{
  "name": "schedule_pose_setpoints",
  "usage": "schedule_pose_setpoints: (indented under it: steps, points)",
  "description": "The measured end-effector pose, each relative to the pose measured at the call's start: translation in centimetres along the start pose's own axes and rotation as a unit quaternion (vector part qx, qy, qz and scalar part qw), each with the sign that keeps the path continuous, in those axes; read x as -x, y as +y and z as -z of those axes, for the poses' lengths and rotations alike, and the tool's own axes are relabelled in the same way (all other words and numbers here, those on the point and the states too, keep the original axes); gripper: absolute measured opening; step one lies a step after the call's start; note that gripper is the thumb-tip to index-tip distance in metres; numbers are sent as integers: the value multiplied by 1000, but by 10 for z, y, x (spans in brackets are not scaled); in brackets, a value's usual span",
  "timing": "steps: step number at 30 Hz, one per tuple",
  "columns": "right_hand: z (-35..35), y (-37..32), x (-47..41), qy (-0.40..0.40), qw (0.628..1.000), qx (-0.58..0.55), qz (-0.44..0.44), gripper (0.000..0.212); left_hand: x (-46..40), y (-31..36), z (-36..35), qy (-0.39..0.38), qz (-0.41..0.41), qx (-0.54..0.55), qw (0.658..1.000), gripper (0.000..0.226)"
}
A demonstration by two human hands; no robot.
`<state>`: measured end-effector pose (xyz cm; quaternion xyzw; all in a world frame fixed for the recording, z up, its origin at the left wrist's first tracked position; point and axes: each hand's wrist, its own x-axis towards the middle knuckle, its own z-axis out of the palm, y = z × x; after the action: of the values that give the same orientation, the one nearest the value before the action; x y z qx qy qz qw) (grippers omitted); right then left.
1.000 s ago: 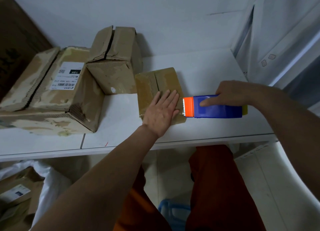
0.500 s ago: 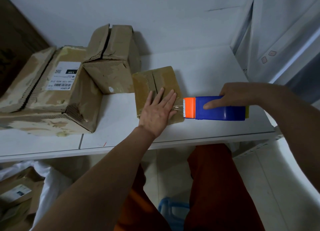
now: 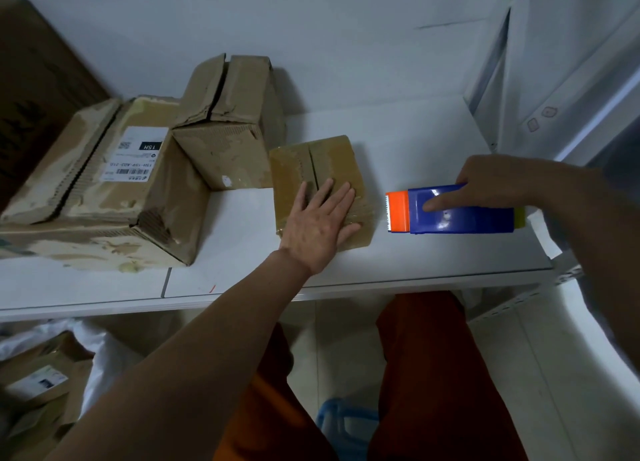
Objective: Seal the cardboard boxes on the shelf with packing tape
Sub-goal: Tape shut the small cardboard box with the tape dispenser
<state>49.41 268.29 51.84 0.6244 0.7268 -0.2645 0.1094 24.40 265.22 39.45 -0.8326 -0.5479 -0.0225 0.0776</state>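
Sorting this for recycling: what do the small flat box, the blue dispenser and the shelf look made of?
Small flat box: brown corrugated cardboard under glossy clear tape, wrinkled near the left hand. Tape dispenser, held by the right hand: smooth glossy plastic, blue body, orange head; highlights show. Shelf: smooth matte white board, possibly painted metal or laminate; unclear.

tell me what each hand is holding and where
Right hand grips the blue and orange tape dispenser over its top edge, forefinger along its side. Left hand presses flat on the small cardboard box.
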Motion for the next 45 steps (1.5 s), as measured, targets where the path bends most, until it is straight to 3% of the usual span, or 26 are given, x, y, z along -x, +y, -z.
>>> schedule_pose_setpoints:
  steps: [3, 9, 20, 25, 32, 36, 41, 45]
  points:
    - [0, 2, 1, 0, 1000, 0, 5, 63, -13, 8, 9, 25, 1, 16, 1000, 63]
    - [-4, 1, 1, 13, 1000, 17, 14, 57, -24, 10, 4, -65, 3, 17, 998, 58]
    - [-5, 16, 4, -28, 998, -50, 11, 53, -22, 9, 1, -78, 16, 21, 997, 59]
    - [2, 26, 12, -15, 1000, -22, 9, 60, -23, 8, 2, -91, 25, 26, 995, 60]
    - [3, 23, 11, -12, 999, 49, -4, 53, -23, 10, 3, -87, 24, 26, 996, 61]
    - [-12, 0, 8, 59, 981, 183, -36, 53, -23, 10, 3, -89, 40, 7, 995, 73]
    - [-30, -29, 0, 149, 961, 234, 2, 40, -23, 9, 0, -77, 21, -11, 997, 75]
    - [-41, -45, -10, 159, 958, 241, 7, 20, -23, 11, 0, -81, 19, -18, 996, 69]
